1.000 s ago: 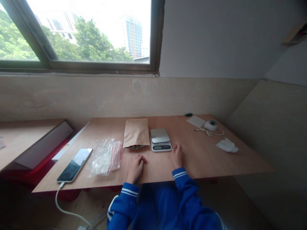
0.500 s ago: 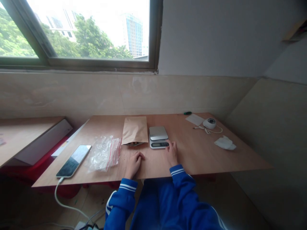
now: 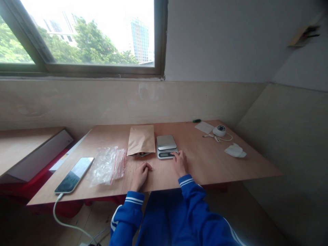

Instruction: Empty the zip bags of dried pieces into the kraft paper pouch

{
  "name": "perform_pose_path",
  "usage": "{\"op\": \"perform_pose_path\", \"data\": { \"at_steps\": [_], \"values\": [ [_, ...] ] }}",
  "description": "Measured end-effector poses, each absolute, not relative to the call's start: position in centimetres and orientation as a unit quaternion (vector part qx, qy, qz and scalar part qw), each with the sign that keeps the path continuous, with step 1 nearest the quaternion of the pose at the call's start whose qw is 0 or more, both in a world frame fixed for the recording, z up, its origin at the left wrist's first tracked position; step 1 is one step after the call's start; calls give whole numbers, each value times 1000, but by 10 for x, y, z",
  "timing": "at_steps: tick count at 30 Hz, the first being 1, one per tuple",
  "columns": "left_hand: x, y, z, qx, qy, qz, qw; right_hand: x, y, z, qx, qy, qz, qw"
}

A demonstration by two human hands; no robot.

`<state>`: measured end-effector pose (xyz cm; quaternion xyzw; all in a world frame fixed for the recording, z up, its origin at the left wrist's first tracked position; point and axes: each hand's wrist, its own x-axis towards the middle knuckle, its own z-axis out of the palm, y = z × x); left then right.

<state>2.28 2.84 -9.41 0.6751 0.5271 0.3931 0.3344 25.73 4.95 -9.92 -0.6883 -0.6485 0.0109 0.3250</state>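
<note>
A small kitchen scale (image 3: 166,142) with a metal plate and a dark display stands in the middle of the table. My right hand (image 3: 180,163) is at its front right corner, with the index finger stretched onto the panel beside the display and nothing in its grasp. On the tabletop, my left hand (image 3: 140,173) rests with fingers curled in and visibly holds nothing. Just beyond it lies a brown paper pouch (image 3: 141,139), its mouth slightly parted toward me and dark contents showing. Clear zip bags (image 3: 107,165) with red seal lines lie left of that hand.
A phone (image 3: 74,176) with a white cable (image 3: 64,221) lies at the table's left end. Toward the back right are a white dome camera (image 3: 219,131), a paper sheet (image 3: 204,127) and a green-handled tool (image 3: 196,120). A crumpled white wrapper (image 3: 235,150) lies at the right.
My right index finger has shifted left along the scale's panel, closer to the display. My left hand stays on the table. The whole view has swung slightly to the right.
</note>
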Motion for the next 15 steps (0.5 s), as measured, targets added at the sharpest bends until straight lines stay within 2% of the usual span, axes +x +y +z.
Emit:
{"op": "perform_pose_path", "data": {
  "at_steps": [5,9,12,15],
  "values": [
    [21,32,-101,670,524,403,339,252,48,-88,-695,-671,-44,256],
    [20,32,-102,671,526,400,337,250,47,-88,-689,-676,-57,253],
    [20,30,-98,671,528,399,335,254,49,-94,-676,-660,-41,323],
    [21,29,-95,670,526,403,333,264,54,-103,-688,-553,0,470]
  ]
}}
